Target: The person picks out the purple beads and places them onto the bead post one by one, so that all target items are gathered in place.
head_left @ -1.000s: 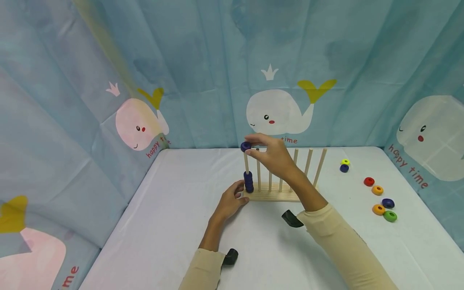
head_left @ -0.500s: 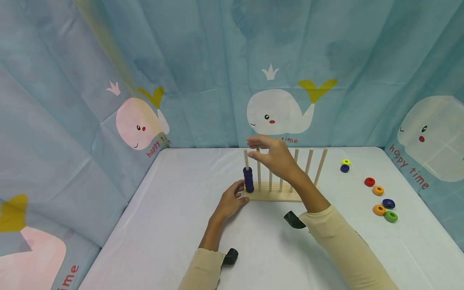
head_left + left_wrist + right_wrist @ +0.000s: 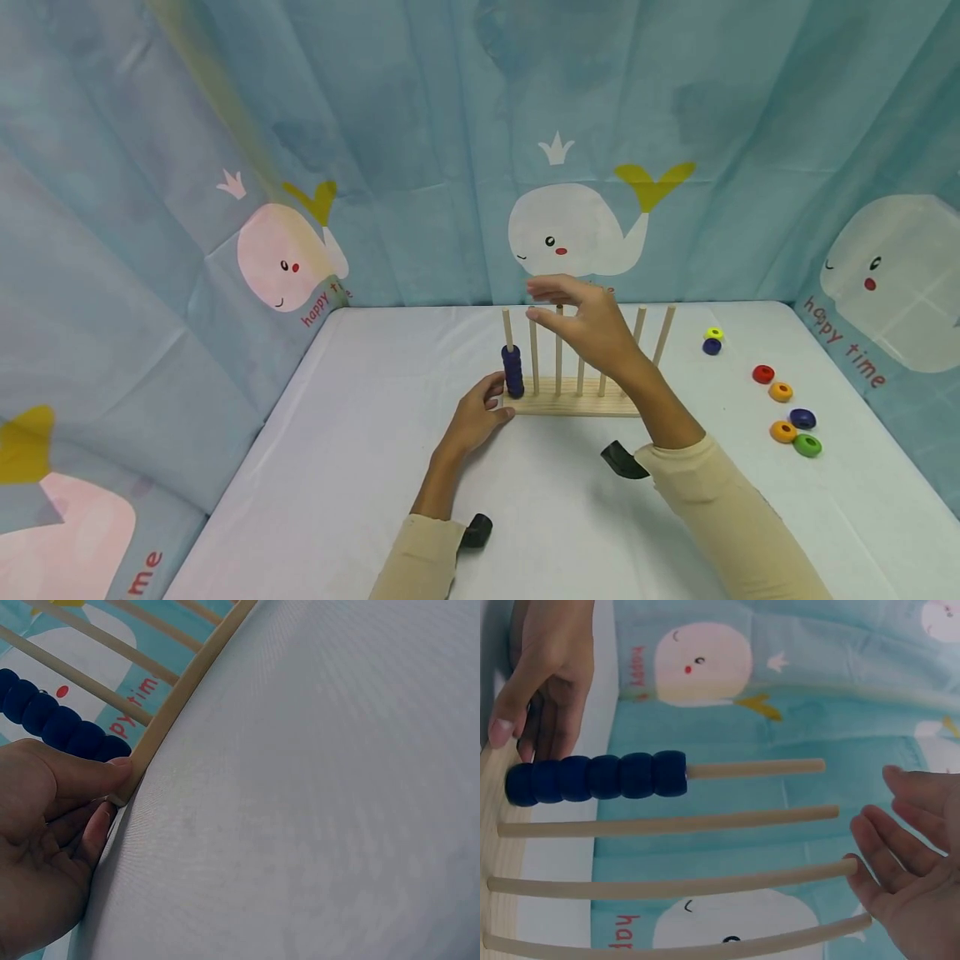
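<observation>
A wooden peg stand [image 3: 572,407] with a row of upright dowels sits in the middle of the table. Several dark blue beads [image 3: 596,778] are stacked on its leftmost dowel, whose bare top [image 3: 757,769] sticks out above them. My left hand [image 3: 474,414] grips the left end of the base, thumb [image 3: 112,774] along the edge and fingers at the corner. Held over the tops of the dowels, my right hand [image 3: 588,323] has nothing in it. Its fingers are spread apart from the thumb, and it hides part of the dowels in the head view.
To the right lie loose beads: a yellow one [image 3: 714,333] against a blue one [image 3: 712,347], a red [image 3: 763,374], an orange [image 3: 781,392], and a cluster with another blue [image 3: 802,418] and a green [image 3: 807,446]. A whale-print curtain [image 3: 420,167] stands behind the table.
The blue bead pinched in my right hand has dropped down the left dowel onto the stack. My right hand has let go and moved right. The left hand stays put.
</observation>
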Action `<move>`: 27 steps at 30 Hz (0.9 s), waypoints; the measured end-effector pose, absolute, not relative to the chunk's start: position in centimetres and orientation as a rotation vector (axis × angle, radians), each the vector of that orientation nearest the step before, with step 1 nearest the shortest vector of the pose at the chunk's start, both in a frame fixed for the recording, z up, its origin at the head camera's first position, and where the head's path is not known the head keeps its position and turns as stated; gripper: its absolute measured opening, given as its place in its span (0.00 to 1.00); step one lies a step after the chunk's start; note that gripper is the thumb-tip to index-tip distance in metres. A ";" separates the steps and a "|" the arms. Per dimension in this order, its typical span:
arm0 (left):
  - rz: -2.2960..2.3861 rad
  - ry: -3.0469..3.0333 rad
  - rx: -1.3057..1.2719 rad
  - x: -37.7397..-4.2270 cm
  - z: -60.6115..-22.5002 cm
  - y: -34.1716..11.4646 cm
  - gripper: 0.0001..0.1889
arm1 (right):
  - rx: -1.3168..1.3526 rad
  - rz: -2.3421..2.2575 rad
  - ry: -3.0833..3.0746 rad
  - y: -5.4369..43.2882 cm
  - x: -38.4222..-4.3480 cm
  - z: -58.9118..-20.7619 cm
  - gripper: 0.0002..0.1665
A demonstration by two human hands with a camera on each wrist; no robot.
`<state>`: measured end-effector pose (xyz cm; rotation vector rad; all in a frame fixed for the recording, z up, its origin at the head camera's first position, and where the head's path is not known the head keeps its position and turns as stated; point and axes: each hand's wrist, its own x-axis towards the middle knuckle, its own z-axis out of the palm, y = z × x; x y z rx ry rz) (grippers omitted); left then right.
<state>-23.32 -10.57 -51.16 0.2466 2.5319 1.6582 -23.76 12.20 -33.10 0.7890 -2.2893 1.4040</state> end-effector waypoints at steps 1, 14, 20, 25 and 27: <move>1.661 2.528 0.240 -23.3 -51.1 -10.5 0.36 | 0.790 1.407 -2.280 12.4 -23.7 -33.1 0.24; 1.665 2.532 0.240 -23.3 -51.0 -10.4 0.35 | 0.774 1.451 -2.203 15.1 -22.2 -33.9 0.22; 1.672 2.535 0.258 -23.2 -51.1 -10.4 0.35 | 0.710 1.446 -2.217 16.9 -21.6 -34.6 0.22; 1.667 2.537 0.259 -23.2 -50.9 -10.4 0.35 | 0.678 1.470 -2.198 18.3 -21.0 -35.1 0.21; 1.665 2.540 0.260 -23.1 -50.9 -10.4 0.35 | 0.670 1.483 -2.193 18.8 -20.8 -35.3 0.21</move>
